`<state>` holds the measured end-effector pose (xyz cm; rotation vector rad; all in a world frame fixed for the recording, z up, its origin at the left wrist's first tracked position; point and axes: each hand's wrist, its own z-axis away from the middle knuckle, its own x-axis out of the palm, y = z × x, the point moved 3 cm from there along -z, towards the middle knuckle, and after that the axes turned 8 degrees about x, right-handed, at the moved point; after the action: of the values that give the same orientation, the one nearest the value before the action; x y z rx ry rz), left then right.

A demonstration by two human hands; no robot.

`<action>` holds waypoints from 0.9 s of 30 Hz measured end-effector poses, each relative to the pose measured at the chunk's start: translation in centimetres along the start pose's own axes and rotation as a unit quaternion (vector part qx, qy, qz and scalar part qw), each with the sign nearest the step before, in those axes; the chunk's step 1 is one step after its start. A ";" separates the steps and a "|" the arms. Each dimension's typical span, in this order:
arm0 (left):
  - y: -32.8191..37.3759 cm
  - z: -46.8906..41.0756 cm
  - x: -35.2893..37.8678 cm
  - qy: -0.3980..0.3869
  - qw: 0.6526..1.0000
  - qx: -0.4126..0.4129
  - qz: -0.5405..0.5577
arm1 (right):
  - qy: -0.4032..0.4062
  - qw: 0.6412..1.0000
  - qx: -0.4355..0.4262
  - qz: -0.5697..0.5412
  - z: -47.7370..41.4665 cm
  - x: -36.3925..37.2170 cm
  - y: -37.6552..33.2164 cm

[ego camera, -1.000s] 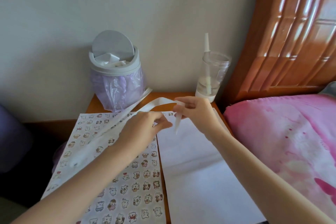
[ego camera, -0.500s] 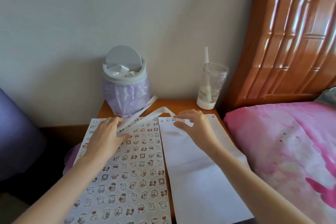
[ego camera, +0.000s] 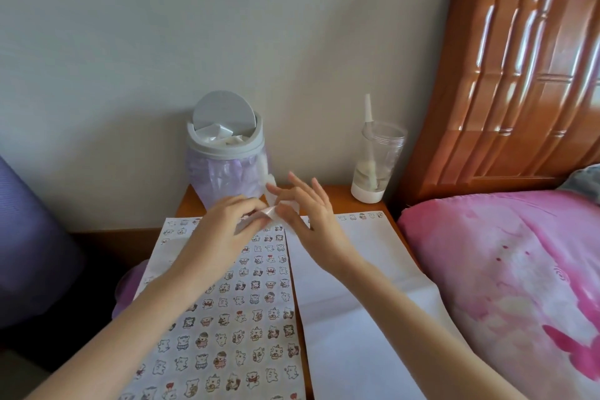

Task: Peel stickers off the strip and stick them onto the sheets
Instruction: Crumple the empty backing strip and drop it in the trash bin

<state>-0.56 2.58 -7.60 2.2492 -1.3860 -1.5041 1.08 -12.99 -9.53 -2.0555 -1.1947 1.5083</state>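
Two hands meet over the sheets' far edge.
The left hand [ego camera: 224, 232] and right hand [ego camera: 313, 221] pinch the glossy white sticker strip [ego camera: 270, 212] between them, the right's other fingers spread, above the cartoon-sticker-covered paper sheet [ego camera: 227, 328] and the mostly blank white sheet [ego camera: 357, 328].

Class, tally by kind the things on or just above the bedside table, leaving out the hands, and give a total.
Sheets: 2
Sticker strip: 1
Bin: 1
Cup: 1
Total: 5
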 end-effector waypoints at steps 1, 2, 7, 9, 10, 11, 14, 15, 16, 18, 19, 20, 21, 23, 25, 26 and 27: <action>0.1 0.0 0.0 -0.004 1.000 -0.009 0.025 | -0.028 0.998 0.036 -0.043 0.1 0.1 0.0; 0.2 0.0 0.0 -0.010 0.999 -0.016 0.045 | -0.047 0.993 0.068 -0.089 0.4 0.2 0.0; 0.9 0.1 0.4 0.058 0.992 -0.046 0.104 | 0.004 0.970 0.099 -0.224 1.6 0.5 -0.7; 1.5 0.0 0.9 0.092 0.980 -0.070 0.164 | 0.043 0.956 0.112 -0.266 1.7 0.7 -0.9; 1.8 0.1 1.3 0.108 0.971 -0.085 0.197 | 0.063 0.951 0.117 -0.279 1.8 0.7 -1.1; 2.2 0.1 1.6 0.120 0.961 -0.103 0.228 | 0.078 0.946 0.119 -0.290 1.7 0.8 -1.2; 3.2 0.0 2.2 0.120 0.928 -0.155 0.317 | 0.094 0.940 0.120 -0.306 1.5 0.5 -1.8; 3.4 0.0 2.2 0.094 0.921 -0.172 0.337 | 0.105 0.940 0.123 -0.300 1.4 0.2 -1.8; 3.6 0.0 2.3 0.058 0.921 -0.183 0.338 | 0.121 0.941 0.128 -0.290 1.2 -0.2 -1.7; 3.6 0.4 2.4 -0.025 0.923 -0.193 0.331 | 0.157 0.942 0.136 -0.265 1.1 -1.1 -1.5; 3.4 0.6 2.5 -0.054 0.915 -0.205 0.344 | 0.170 0.944 0.136 -0.246 1.1 -1.5 -1.4; 3.4 0.8 2.6 -0.072 0.899 -0.225 0.370 | 0.182 0.949 0.133 -0.220 1.1 -1.8 -1.3; 3.3 1.1 2.6 -0.080 0.879 -0.244 0.402 | 0.193 0.954 0.128 -0.188 1.1 -1.9 -1.2; 3.1 1.4 2.4 -0.072 0.855 -0.258 0.444 | 0.214 0.965 0.096 -0.118 1.3 -1.9 -1.1; 2.5 1.3 2.1 -0.015 0.842 -0.273 0.465 | 0.234 0.972 0.016 -0.018 1.7 -1.8 -1.4; 2.1 1.3 2.1 0.028 0.830 -0.290 0.475 | 0.239 0.970 -0.029 0.047 2.0 -1.5 -1.5; 1.6 1.3 2.2 0.066 0.814 -0.307 0.488 | 0.240 0.963 -0.066 0.105 2.3 -1.2 -1.7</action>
<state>-2.38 0.52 -8.91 0.9438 -1.3692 -1.1145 -1.86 -13.37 -8.51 -2.5080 -0.9269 0.9337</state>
